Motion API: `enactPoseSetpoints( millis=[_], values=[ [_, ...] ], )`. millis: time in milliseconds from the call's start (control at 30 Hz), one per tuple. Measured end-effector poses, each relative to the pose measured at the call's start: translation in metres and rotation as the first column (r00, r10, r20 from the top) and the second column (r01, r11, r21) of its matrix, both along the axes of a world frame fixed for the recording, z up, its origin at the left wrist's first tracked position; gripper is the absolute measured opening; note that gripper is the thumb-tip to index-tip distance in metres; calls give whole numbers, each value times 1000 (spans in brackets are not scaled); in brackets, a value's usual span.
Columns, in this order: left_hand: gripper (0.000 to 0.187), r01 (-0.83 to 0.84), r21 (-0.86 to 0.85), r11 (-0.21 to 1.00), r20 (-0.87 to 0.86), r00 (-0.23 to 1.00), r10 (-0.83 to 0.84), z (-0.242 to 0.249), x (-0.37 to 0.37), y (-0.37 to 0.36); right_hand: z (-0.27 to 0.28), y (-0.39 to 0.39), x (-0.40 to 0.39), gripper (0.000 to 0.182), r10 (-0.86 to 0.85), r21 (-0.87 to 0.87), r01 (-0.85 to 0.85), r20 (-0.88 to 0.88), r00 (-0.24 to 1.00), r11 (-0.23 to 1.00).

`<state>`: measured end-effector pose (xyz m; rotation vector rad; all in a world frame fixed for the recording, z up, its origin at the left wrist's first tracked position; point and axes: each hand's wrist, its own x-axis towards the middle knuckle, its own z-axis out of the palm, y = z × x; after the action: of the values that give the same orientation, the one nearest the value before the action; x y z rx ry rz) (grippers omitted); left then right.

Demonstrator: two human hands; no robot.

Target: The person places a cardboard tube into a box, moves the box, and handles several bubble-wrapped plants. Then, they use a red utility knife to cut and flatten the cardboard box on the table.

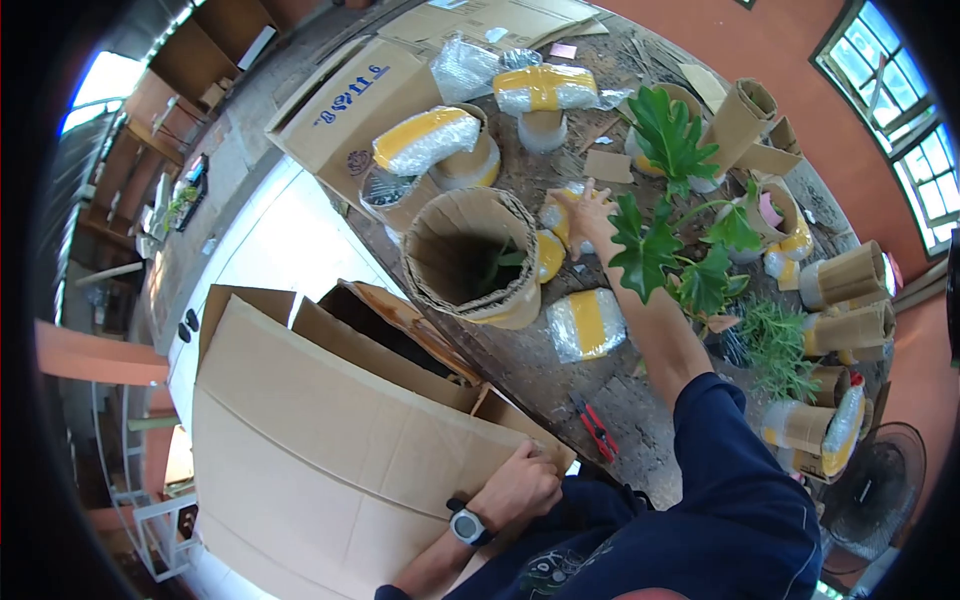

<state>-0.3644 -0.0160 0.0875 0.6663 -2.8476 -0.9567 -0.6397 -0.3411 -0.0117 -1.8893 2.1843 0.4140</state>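
My left hand (520,485), with a watch at its wrist, is closed on the edge of a large cardboard box (330,430) at the lower left. My right hand (588,215) reaches over the table with its fingers spread, on or just above a bubble-wrapped bundle with yellow tape (553,218); whether it grips it I cannot tell. Just left of that hand stands a wide cardboard tube (470,260) with a plant inside. Below it lies a flat taped, wrapped bundle (587,326). A large-leaved plant (680,250) rises beside my right forearm.
Red-handled cutters (598,432) lie near the table's front edge. More cardboard tubes (850,330) and feathery greenery (775,345) line the right side. Wrapped bundles (545,88) and a printed carton (350,110) are at the back. A fan (875,490) stands lower right.
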Motion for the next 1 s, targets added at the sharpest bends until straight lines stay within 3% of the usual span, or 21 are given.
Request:
enactPoseSetpoints(
  millis=[33,167,300,367,400,500,600,633,733,833,933,1000],
  values=[
    [18,-1,6,1000,14,1000,1,-1,0,-1,17,-3,-2,131,-4,83,-2,77,997,997],
    [20,-2,0,1000,0,1000,2,5,3,-1,24,0,7,125,-162,-133,200,251,954,971],
    [18,-1,47,999,-20,1000,2,4,9,-4,73,11,8,117,-231,-363,436,487,842,823],
    [18,-1,57,998,-14,1000,2,4,9,-6,55,14,1,118,116,-502,463,760,640,731],
    [17,3,48,999,-12,1000,-2,6,7,-8,46,16,-6,119,305,-552,497,814,494,670],
    [16,15,25,1000,1,1000,-15,9,7,-9,88,58,19,118,422,-402,496,903,78,769],
    [16,31,9,999,7,999,-31,10,12,-8,89,77,28,118,566,-562,427,814,132,709],
    [16,39,4,999,15,999,-39,11,13,-7,91,82,28,119,597,-643,411,761,253,646],
    [16,48,1,999,23,999,-48,12,15,-6,96,92,30,120,609,-665,394,744,274,635],
    [15,44,-19,999,2,999,-43,11,14,-3,93,88,24,116,598,-726,377,687,412,575],
    [15,30,-1,1000,-9,1000,-30,10,12,0,91,76,15,111,409,-724,361,651,639,588],
    [16,22,1,1000,-18,1000,-22,11,11,1,88,66,12,108,117,-526,468,743,659,710]
  ],
)
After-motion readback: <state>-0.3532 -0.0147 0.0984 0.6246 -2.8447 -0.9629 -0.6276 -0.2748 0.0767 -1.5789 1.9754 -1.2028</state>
